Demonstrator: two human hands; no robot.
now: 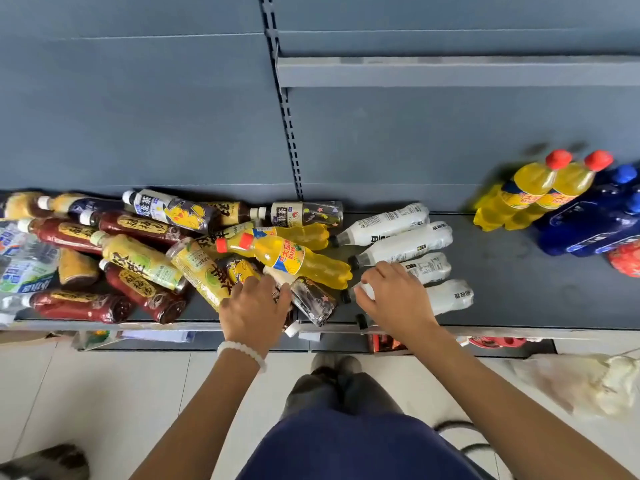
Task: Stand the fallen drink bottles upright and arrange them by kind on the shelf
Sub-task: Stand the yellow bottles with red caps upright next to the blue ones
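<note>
A heap of fallen drink bottles covers the left and middle of the grey shelf. My left hand grips a dark-labelled bottle in the heap, just under a lying yellow bottle with a red cap. My right hand closes round a white bottle, the nearest of several white bottles lying side by side. Two yellow bottles and some blue bottles stand upright at the right.
Dark red bottles, pale yellow tea bottles and blue-white bottles lie at the left. A higher shelf juts out above right. A slotted upright divides the back panel. Bare shelf lies between the white and upright bottles.
</note>
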